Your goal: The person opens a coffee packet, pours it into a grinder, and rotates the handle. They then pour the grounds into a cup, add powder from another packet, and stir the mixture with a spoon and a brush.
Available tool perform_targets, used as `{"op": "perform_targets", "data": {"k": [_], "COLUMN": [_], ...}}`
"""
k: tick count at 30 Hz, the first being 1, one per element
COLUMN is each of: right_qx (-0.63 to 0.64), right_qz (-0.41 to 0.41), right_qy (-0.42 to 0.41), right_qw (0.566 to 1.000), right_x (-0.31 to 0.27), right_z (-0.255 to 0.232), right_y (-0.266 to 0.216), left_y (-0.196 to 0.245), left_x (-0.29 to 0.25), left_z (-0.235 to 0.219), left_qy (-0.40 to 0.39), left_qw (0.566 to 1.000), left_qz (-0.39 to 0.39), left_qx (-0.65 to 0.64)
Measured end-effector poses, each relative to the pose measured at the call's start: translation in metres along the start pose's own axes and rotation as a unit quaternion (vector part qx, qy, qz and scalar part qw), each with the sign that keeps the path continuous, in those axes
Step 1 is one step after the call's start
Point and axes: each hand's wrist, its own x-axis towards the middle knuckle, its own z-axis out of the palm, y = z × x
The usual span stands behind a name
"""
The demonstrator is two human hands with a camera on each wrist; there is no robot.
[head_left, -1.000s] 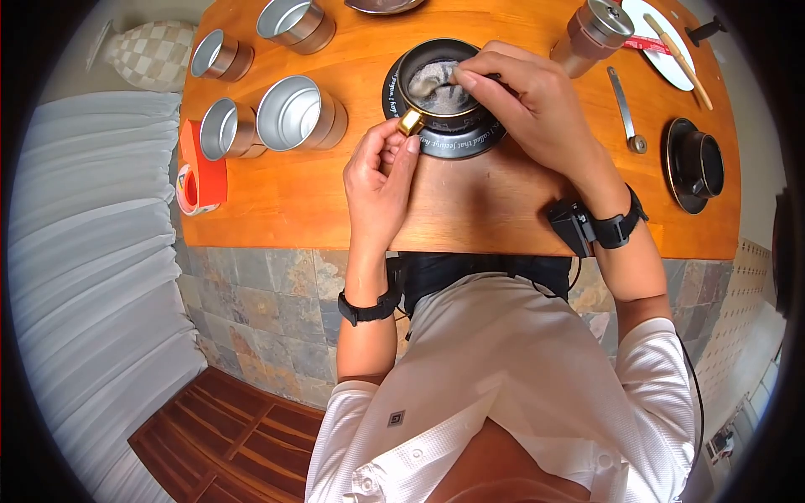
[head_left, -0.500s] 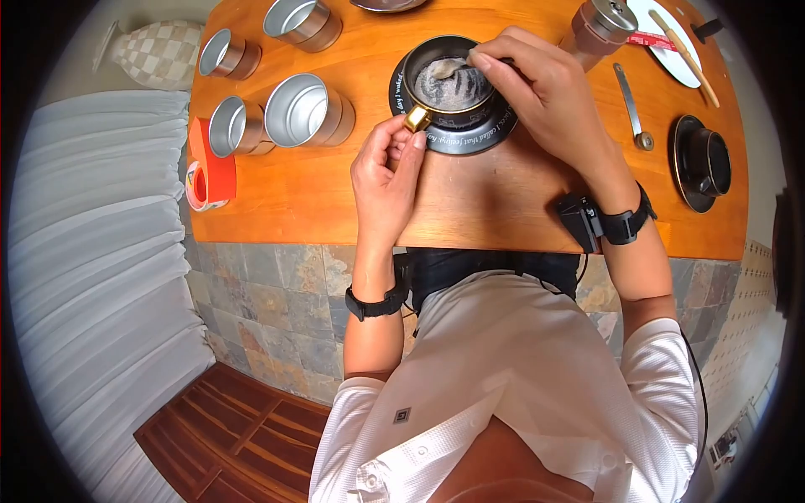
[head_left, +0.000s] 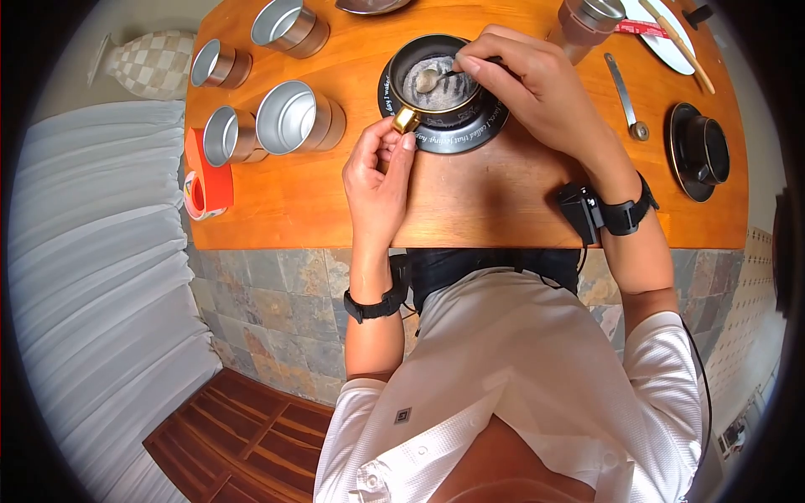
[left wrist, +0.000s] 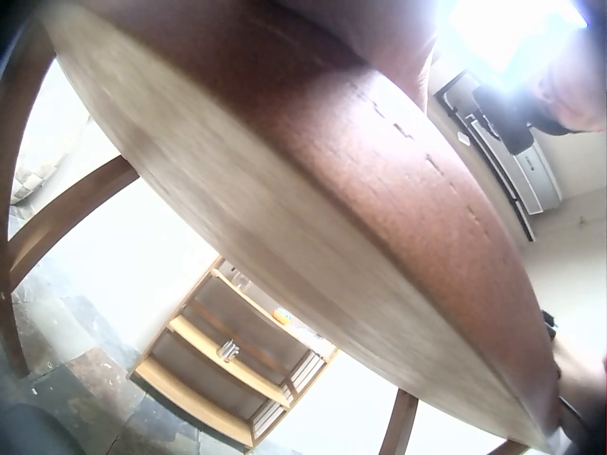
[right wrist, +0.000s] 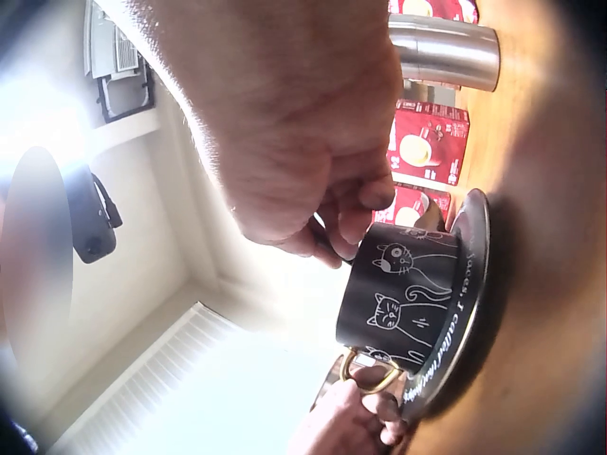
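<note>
A black cup (head_left: 457, 99) with white cat drawings stands on a black saucer (head_left: 457, 141) with white lettering. Light powdery or frothy contents cover its inside. My left hand (head_left: 377, 180) pinches the cup's gold handle (head_left: 406, 119). From the right, my right hand (head_left: 537, 92) pinches a spoon whose bowl (head_left: 427, 80) lies in the contents. In the right wrist view the cup (right wrist: 398, 294) stands upright on its saucer (right wrist: 465, 322), the right hand (right wrist: 313, 142) over its rim and the left hand (right wrist: 346, 417) at the handle. The left wrist view shows neither hand's grip clearly.
Several metal cups (head_left: 293, 117) and a red tape dispenser (head_left: 210, 178) stand at the left. To the right are a metal-lidded jar (head_left: 587, 23), a small metal scoop (head_left: 625, 96), a white plate (head_left: 671, 50) with a stick, and a black cup on its saucer (head_left: 677, 151).
The spoon's bowl has shifted within the cup, lying now toward its left side. My left hand keeps its hold on the handle. The whole view has shifted slightly.
</note>
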Motion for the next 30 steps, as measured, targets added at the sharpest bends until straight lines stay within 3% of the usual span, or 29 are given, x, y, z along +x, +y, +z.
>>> {"op": "perform_targets", "data": {"k": [5,8,14,16,20,22,26,30], "right_qx": [0.024,0.036,-0.002,-0.05,-0.016,0.013,0.023,-0.053], "right_qz": [0.017,-0.019,-0.021,0.028,0.046,0.033,0.004,-0.007], "right_qy": [-0.006,-0.035,0.023,0.01,0.027,-0.02,-0.026,0.033], "right_qw": [1.0,0.999,1.0,0.998,0.998,0.999,0.999,0.998], "right_x": [0.0,0.001,0.003,0.003,-0.001,-0.001,-0.001,0.002], "right_z": [-0.005,0.0,0.003,-0.003,-0.005,-0.006,0.001,-0.001], "right_y": [-0.005,-0.005,-0.001,-0.007,-0.007,-0.008,-0.002,-0.001], "left_y": [0.0,0.001,-0.001,-0.001,0.0,-0.001,0.001,0.001], "left_x": [0.001,0.001,0.001,0.0,0.001,0.001,0.001,0.0], "left_z": [0.002,0.003,0.003,0.003,0.003,0.002,0.003,0.003], "left_qy": [0.013,0.02,0.019,0.021,0.023,0.021,0.016,0.018], "left_qw": [1.0,0.999,0.999,0.999,0.999,1.0,0.999,1.0], "left_qz": [-0.001,-0.003,-0.004,0.001,0.0,-0.003,-0.001,-0.001], "left_qx": [-0.012,-0.037,-0.047,-0.036,-0.023,-0.017,-0.039,-0.026]}}
